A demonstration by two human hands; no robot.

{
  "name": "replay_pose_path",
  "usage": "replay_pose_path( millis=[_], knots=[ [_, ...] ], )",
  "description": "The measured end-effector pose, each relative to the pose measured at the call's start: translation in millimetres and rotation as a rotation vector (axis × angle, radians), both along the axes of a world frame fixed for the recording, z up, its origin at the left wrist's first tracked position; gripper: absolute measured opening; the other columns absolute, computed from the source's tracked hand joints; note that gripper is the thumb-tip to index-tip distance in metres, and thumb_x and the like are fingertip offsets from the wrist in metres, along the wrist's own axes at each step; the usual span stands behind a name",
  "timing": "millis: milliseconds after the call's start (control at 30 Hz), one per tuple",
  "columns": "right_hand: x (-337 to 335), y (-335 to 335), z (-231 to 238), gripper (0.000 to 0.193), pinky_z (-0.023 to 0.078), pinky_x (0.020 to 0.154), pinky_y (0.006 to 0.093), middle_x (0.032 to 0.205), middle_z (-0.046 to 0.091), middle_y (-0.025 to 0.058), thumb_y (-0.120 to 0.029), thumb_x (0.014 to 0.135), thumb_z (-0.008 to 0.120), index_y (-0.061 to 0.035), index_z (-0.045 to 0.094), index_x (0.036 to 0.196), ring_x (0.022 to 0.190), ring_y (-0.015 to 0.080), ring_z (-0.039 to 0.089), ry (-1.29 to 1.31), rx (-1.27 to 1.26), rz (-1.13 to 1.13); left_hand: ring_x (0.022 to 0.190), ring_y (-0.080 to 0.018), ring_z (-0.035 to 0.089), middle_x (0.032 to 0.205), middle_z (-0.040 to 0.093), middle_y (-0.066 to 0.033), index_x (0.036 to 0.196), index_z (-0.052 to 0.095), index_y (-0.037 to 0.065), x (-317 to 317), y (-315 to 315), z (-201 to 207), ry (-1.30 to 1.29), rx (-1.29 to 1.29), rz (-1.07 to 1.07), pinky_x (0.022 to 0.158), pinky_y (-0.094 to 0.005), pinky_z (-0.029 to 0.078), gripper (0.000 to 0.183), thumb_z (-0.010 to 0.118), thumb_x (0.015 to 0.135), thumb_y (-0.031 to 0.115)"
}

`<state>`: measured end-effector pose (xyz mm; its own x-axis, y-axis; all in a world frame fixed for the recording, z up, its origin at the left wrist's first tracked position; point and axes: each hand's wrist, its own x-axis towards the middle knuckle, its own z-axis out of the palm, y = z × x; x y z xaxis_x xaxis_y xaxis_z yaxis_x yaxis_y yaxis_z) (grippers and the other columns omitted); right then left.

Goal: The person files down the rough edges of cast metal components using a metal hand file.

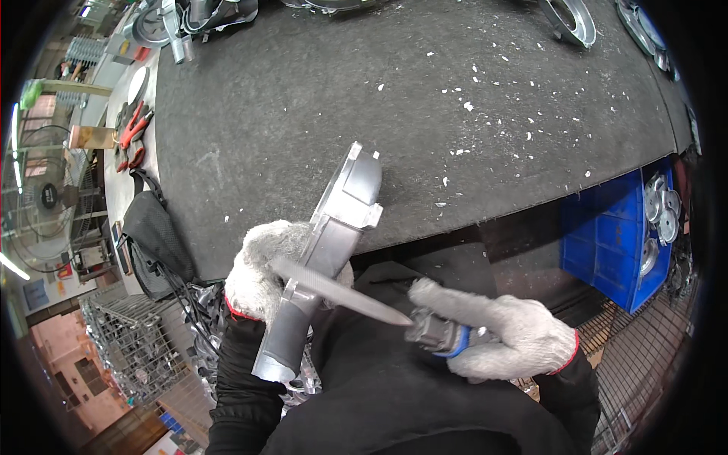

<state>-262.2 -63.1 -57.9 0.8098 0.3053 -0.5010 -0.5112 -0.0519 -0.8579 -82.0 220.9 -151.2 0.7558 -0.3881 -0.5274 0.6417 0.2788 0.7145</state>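
Note:
My left hand (262,269), in a white knit glove with a red cuff, grips a silver metal casting (334,235) around its middle. The casting is tilted, its upper end over the table edge and its tubular lower end near my lap. My right hand (512,334), gloved the same way, is closed around a power file (436,332) with a dark body and a blue ring. Its long flat file blade (345,296) crosses in front of the casting close to my left hand and looks slightly blurred. Whether the blade touches the metal, I cannot tell.
White chips are scattered on the dark table mat (303,114). More castings (572,23) lie along its far side. A blue bin (607,243) with metal parts stands at right. At left are a black bag (155,235), red-handled pliers (135,129) and a wire basket (136,341).

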Motion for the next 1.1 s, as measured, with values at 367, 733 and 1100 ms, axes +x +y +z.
replay_pose_path(
  millis=[367, 733, 1100],
  knots=[
    [16, 1, 13, 0.076, 0.058, 0.087, 0.0314, 0.122, 0.072, 0.0073, -0.025, 0.085, 0.071, -0.0228, 0.043, 0.155, 0.093, 0.0243, 0.074, 0.208, -0.089, 0.061, 0.089, -0.0260, 0.070, 0.103, 0.070, -0.0164, 0.117, 0.063, -0.004, 5, -14, 15, -0.332, -0.136, -0.426, 0.076, -0.0396, 0.058, 0.051, 0.079, 0.080, 0.028],
    [6, 34, 33, 0.063, 0.056, 0.053, 0.0367, 0.076, 0.064, 0.0059, -0.040, 0.077, 0.080, -0.0169, 0.061, 0.133, 0.062, 0.0250, 0.069, -0.369, -1.051, 0.237, 0.079, -0.0159, 0.066, 0.092, 0.072, -0.0110, 0.119, 0.064, -0.011, 19, -45, 66, -0.196, 0.096, -0.771, 0.069, -0.0300, 0.053, 0.096, 0.098, 0.053, 0.050],
    [9, 2, -16, 0.077, 0.056, 0.078, 0.0254, 0.128, 0.066, 0.0039, -0.014, 0.088, 0.066, -0.0142, 0.034, 0.159, 0.094, 0.0087, 0.067, 0.506, 0.382, 0.165, 0.074, -0.0253, 0.070, 0.084, 0.072, -0.0193, 0.100, 0.070, -0.011, 24, -46, 53, -0.464, -0.054, -1.042, 0.064, -0.0341, 0.055, 0.075, 0.091, 0.058, 0.048]
  ],
)
